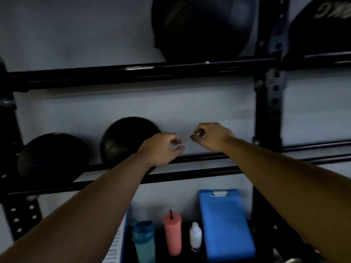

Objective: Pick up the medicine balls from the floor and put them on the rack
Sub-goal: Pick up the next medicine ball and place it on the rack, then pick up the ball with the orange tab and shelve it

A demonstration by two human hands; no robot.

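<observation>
Hands hover empty over the rack's middle rail (199,158): left hand (161,149) and right hand (212,136) loosely curled, beside a seated medicine ball (125,137). Best to check it sits steady between the rails.

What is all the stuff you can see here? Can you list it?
Medicine balls: four, black; two on the middle rails, two on the upper rails.
Rack: one, black, against the pale wall.
Clipboard: one, blue, leaning below the rails.
Bottle: one, teal, bottom.
Pink cylinder: one, beside the teal bottle.
Small bottle: one, white, left of the clipboard.
Left hand: loosely curled, empty.
Right hand: loosely curled, empty.
</observation>
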